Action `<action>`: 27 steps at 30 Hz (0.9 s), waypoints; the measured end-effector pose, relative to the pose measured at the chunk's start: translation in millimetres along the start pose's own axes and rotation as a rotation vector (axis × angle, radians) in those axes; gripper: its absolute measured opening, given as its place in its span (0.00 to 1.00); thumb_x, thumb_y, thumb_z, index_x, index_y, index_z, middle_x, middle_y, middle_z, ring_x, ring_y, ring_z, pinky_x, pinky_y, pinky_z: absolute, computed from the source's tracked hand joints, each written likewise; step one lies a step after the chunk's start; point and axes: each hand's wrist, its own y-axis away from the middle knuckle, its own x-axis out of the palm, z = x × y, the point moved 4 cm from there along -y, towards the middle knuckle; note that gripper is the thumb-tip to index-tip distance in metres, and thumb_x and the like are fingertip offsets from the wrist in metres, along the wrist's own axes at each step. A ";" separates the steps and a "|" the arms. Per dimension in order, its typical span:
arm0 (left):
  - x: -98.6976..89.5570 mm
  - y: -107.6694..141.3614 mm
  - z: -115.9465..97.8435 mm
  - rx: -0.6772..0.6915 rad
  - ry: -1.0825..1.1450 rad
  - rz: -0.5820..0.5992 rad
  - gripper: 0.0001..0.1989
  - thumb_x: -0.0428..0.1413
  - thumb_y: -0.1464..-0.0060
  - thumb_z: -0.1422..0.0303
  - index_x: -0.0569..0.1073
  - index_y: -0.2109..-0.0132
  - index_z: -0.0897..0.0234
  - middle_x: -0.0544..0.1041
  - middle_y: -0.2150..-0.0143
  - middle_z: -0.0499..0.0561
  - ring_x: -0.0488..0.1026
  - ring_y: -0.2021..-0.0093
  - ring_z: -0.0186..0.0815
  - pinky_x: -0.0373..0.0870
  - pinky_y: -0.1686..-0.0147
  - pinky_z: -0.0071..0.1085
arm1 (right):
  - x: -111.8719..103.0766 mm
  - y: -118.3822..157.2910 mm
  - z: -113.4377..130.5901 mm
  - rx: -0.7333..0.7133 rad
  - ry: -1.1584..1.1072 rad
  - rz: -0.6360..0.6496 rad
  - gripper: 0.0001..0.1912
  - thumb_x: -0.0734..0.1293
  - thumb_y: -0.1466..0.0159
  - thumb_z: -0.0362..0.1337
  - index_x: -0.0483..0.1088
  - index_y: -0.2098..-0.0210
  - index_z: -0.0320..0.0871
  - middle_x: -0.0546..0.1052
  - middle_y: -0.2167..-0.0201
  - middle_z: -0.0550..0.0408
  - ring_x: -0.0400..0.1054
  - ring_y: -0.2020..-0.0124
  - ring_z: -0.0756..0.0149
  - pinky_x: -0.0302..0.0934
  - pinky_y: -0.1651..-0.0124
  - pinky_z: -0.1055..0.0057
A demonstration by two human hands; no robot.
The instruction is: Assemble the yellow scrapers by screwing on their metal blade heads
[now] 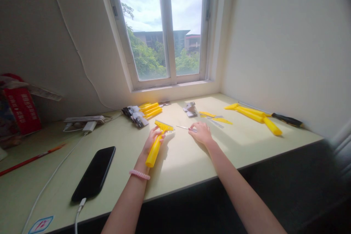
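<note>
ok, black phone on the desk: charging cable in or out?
In: the white plug meets the near end of the black phone with no visible gap. Whether it's drawing power, cannot tell; the screen is dark.

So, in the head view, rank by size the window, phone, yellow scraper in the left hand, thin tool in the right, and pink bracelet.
Window
Phone
Yellow scraper
Thin tool and pink bracelet: too alike to rank, the tool being partly hidden by fingers

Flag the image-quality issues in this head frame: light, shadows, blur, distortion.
Head view: window backlights the scene; sunlit patches on the table; left wall dim; soft shadow beside the left hand; red-cover item at left edge blurred; wide-angle stretch toward the edges, dark top-right corner.
</note>
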 end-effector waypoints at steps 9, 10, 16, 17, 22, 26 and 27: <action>-5.7 -6.2 2.4 0.068 -0.169 -0.049 0.22 0.53 0.52 0.78 0.60 0.50 0.61 0.72 0.66 0.48 0.68 0.79 0.26 0.62 0.83 0.19 | -18.5 7.9 28.3 -0.164 -0.600 -0.269 0.09 0.67 0.43 0.43 0.72 0.71 0.43 0.76 0.77 0.54 0.69 0.74 0.64 0.60 0.67 0.69; -5.3 -5.7 2.8 0.073 -0.179 -0.043 0.22 0.53 0.53 0.78 0.60 0.50 0.61 0.72 0.66 0.48 0.68 0.79 0.26 0.62 0.83 0.19 | -22.0 9.8 31.3 -0.199 -0.664 -0.294 0.11 0.67 0.44 0.45 0.71 0.72 0.43 0.76 0.77 0.55 0.69 0.75 0.64 0.61 0.68 0.69; 0.9 2.8 2.3 0.096 -0.242 -0.013 0.22 0.55 0.53 0.74 0.61 0.49 0.60 0.70 0.68 0.45 0.64 0.82 0.25 0.62 0.83 0.21 | -24.3 15.0 38.9 -0.295 -0.819 -0.338 0.11 0.67 0.43 0.45 0.70 0.71 0.43 0.77 0.73 0.53 0.70 0.73 0.64 0.63 0.68 0.69; 2.2 4.4 1.9 0.098 -0.252 -0.008 0.22 0.55 0.53 0.73 0.61 0.49 0.60 0.70 0.69 0.45 0.64 0.83 0.24 0.62 0.84 0.21 | -22.5 15.1 39.7 -0.310 -0.821 -0.322 0.11 0.67 0.43 0.45 0.70 0.70 0.43 0.77 0.73 0.53 0.70 0.73 0.64 0.64 0.67 0.68; 5.8 9.1 -0.5 0.095 -0.268 -0.028 0.22 0.56 0.54 0.73 0.62 0.49 0.60 0.70 0.69 0.44 0.62 0.84 0.24 0.61 0.85 0.22 | -19.8 16.1 42.4 -0.365 -0.773 -0.310 0.10 0.67 0.42 0.43 0.70 0.71 0.43 0.77 0.71 0.52 0.70 0.72 0.64 0.64 0.66 0.68; 6.3 9.3 -1.4 0.085 -0.263 -0.030 0.23 0.56 0.54 0.73 0.62 0.49 0.60 0.70 0.69 0.44 0.63 0.83 0.24 0.62 0.84 0.22 | -21.1 16.0 43.0 -0.380 -0.757 -0.297 0.10 0.66 0.41 0.43 0.70 0.71 0.43 0.77 0.72 0.52 0.70 0.72 0.65 0.64 0.66 0.68; 6.2 9.1 -1.5 0.087 -0.261 -0.030 0.23 0.55 0.55 0.74 0.62 0.49 0.60 0.70 0.69 0.44 0.63 0.83 0.24 0.62 0.84 0.21 | -21.1 15.8 43.2 -0.384 -0.756 -0.291 0.10 0.66 0.41 0.43 0.70 0.71 0.43 0.77 0.72 0.52 0.70 0.72 0.64 0.64 0.66 0.68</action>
